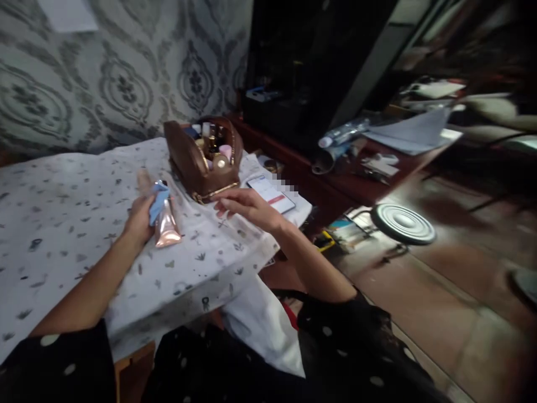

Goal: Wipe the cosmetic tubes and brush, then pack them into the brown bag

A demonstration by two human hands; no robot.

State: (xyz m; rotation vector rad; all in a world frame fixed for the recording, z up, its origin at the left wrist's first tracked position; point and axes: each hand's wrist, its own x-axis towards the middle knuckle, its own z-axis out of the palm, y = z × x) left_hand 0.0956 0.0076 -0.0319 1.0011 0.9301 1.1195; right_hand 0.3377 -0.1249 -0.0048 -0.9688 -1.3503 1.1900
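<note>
My left hand (141, 218) is closed on a light blue cloth (158, 205). A shiny rose-gold squeeze tube (168, 228) is right against the cloth, its flat end toward me; whether the fingers also grip it cannot be made out. Just in front of an open brown cosmetic bag (184, 159), my right hand (247, 206) hovers with fingers loosely stretched and nothing visible in them. Several small bottles and jars, among them a pink-topped jar (225, 151), fill the bag. A phone (272, 193) with a lit screen lies beyond my right hand.
A patterned white cloth (201, 266) covers the table. To the right, a dark red shelf (377, 187) bears a plastic bottle (344, 134) and papers (409, 131). A round stool (403, 224) stands on the tiled floor. Patterned wallpaper (126, 84) rises behind the table.
</note>
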